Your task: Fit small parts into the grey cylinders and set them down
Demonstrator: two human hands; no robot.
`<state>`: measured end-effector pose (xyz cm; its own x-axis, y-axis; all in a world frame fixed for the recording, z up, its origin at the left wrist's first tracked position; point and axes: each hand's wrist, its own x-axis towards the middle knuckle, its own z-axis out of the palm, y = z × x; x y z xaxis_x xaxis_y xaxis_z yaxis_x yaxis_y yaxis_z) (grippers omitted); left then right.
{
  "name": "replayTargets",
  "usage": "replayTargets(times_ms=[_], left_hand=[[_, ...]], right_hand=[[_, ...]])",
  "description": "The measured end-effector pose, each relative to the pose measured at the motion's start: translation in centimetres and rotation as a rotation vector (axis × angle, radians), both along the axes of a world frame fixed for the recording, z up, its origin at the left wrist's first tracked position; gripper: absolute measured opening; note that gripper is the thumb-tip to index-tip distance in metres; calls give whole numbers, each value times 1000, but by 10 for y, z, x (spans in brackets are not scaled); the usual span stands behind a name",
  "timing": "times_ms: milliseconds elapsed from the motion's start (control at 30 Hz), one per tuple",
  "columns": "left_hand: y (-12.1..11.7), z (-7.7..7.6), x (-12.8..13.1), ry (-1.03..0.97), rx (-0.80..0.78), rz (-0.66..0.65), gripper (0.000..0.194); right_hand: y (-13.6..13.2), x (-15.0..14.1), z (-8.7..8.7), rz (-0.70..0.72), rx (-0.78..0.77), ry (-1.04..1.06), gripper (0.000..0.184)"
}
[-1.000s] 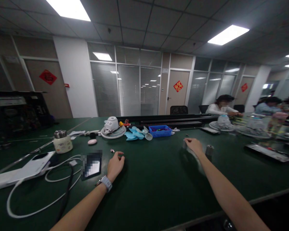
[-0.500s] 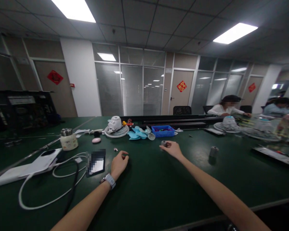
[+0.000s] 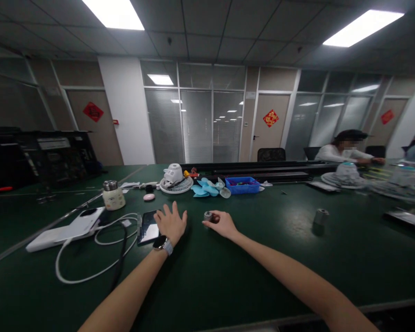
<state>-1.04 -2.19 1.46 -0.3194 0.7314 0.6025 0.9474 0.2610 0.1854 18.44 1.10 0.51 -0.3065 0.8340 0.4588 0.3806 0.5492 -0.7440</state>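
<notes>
My right hand (image 3: 224,224) pinches a small grey metal cylinder (image 3: 208,216) between thumb and fingers. The cylinder stands upright at the table surface, though whether it touches cannot be told. With fingers spread, my left hand (image 3: 172,223) is held palm down over the right edge of a dark phone-like device (image 3: 145,230) and holds nothing. A watch (image 3: 162,243) is on that wrist. A second metal cylinder (image 3: 321,216) stands farther right on the green table (image 3: 207,281).
On the left are a cream bottle (image 3: 114,196), a white phone (image 3: 81,224) and a looped white cable (image 3: 57,267). Along the back lie a white fan part (image 3: 174,177), blue fan blades (image 3: 207,187) and a blue bin (image 3: 242,185). A person (image 3: 346,150) sits at the far right.
My right hand has brought the metal cylinder leftward and nearer my left hand. The left fingers have spread out, and the small pinkish object beyond that hand is now out of sight. The view has turned slightly left.
</notes>
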Motion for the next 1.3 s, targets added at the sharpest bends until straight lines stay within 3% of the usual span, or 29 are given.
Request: replayTargets(times_ms=[133,233,333,433,567,667,900,1067,1200,1300], left_hand=[[14,-10,-19,27,-106,115,66],[16,-11,-20,52,-56,82,63],[8,-3,-4,82,84,-66,56],[-2,5,16,43,163,-313,46],[-3,6,31,-128,111,-621,35],[3,4,32,-245,58,-704,31],[13,4,32,-340,49,-760,30],[16,13,37,-404,34,-767,30],[14,18,26,-484,124,-680,35],[9,9,11,-444,26,-633,35]], right_hand=[[-2,0,1,-12,-11,-16,44],[-1,0,0,-17,-3,-16,44],[1,-1,-3,-10,5,-8,43],[2,-1,-6,-1,4,20,42],[2,-1,-8,19,12,43,38],[0,-1,-6,12,14,20,37],[-1,0,-4,-13,31,-23,37],[2,0,-9,18,32,4,36],[1,-1,-9,12,22,23,38],[0,1,-7,-18,41,19,39]])
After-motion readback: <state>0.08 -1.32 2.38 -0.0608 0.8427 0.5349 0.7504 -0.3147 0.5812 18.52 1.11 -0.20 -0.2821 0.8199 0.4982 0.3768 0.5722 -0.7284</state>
